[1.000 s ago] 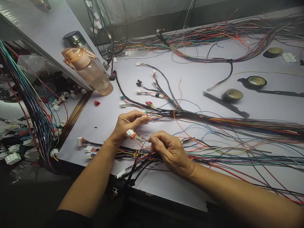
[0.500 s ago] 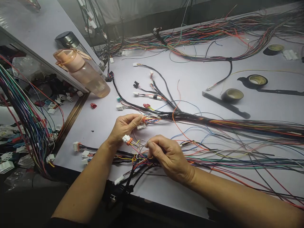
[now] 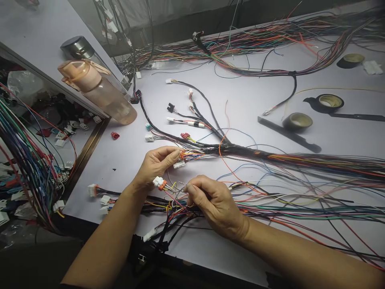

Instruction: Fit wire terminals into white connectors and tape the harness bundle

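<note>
My left hand (image 3: 158,165) is closed, thumb and fingers pinching an orange-and-white connector (image 3: 181,155) with several coloured wires running out to the right. A white connector (image 3: 179,164) hangs just under its fingertips. Lower down, my right hand (image 3: 215,204) pinches a thin wire, whose metal terminal (image 3: 182,183) sticks out leftward from the fingertips, apart from the connector. Between the hands and slightly below, a second white-and-orange connector (image 3: 159,183) stands on its own wires. The right hand's lower fingers are curled over and partly hidden.
A taped wiring harness (image 3: 240,149) runs rightward across the table. Loose wires (image 3: 288,214) lie in front. Tape rolls (image 3: 297,121) sit at right, and a peach bottle (image 3: 105,96) leans at left. Hanging wires (image 3: 27,160) fill the left edge, beside a lower shelf of connectors.
The view has shifted slightly, so objects at left sit a little further left. Both hands keep nearly the same pose and hold; the terminal remains at the right fingertips.
</note>
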Available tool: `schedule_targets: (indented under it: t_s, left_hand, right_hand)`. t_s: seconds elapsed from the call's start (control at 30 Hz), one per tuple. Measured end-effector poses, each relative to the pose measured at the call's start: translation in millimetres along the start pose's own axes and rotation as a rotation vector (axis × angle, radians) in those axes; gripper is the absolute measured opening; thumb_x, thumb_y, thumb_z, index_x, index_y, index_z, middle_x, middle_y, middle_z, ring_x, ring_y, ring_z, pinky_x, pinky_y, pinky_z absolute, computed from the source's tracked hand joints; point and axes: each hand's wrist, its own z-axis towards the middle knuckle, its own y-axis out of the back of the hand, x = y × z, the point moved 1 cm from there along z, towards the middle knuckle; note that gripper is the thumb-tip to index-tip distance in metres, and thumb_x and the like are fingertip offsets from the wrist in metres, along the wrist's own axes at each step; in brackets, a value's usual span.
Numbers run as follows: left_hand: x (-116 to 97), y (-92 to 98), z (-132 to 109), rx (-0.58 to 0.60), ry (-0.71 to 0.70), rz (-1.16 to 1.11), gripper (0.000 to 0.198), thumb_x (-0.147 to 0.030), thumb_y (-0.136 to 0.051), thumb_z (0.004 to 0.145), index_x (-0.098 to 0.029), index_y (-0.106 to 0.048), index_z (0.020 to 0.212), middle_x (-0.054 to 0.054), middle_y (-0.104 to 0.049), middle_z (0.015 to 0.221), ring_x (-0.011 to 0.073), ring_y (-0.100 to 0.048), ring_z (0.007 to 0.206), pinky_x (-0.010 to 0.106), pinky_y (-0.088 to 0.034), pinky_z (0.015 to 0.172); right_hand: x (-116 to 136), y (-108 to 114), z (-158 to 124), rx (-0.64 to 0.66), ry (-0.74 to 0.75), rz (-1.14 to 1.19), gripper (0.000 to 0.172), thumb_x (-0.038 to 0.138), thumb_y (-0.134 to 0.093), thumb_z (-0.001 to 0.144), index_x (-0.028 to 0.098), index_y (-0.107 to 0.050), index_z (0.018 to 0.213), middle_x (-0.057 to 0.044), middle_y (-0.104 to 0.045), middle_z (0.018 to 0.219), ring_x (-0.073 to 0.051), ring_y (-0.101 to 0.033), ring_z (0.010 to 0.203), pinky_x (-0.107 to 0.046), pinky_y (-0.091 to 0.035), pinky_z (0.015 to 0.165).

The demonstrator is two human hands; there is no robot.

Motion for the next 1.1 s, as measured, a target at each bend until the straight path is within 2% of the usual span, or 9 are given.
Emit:
schedule_targets:
  t_s: [0.2,0.5,1.1]
  left_hand:
    - [2.0,0.1,0.2,-0.007,-0.004,0.004,0.017,-0.033,-0.073,0.077,-0.020,-0.076,0.087,0.004,-0.075,0.086,0.0140,-0.066,0.076,0.027,-0.052,0.074]
    - [2.3,-1.2,0.4,0.023,-0.012,-0.041,0.016,-0.031,-0.071,0.079,-0.019,-0.076,0.088,0.003,-0.074,0.084,0.0104,-0.064,0.073,0.023,-0.050,0.073]
    - [0.3,-3.4,0.0,-0.004,-0.037,-0.028,0.019,-0.034,-0.072,0.078,-0.016,-0.075,0.085,0.003,-0.072,0.081,0.0110,-0.062,0.074,0.022,-0.047,0.073]
  right_hand:
    - [0.5,0.0,0.0,-0.001,-0.005,-0.004,0.024,0.031,-0.046,0.095,0.020,-0.057,0.076,0.001,-0.055,0.066,-0.009,-0.050,0.059,-0.023,-0.042,0.060]
    - [0.1,-0.5,0.6,0.004,0.005,0.011,0.026,0.032,-0.045,0.096,0.019,-0.057,0.076,0.001,-0.056,0.065,-0.009,-0.051,0.058,-0.022,-0.042,0.059]
    - [-2.5,-1.7,-2.0,-0.014,0.019,-0.014,0.024,0.033,-0.046,0.095,0.018,-0.058,0.081,0.002,-0.058,0.065,-0.008,-0.053,0.058,-0.021,-0.044,0.060]
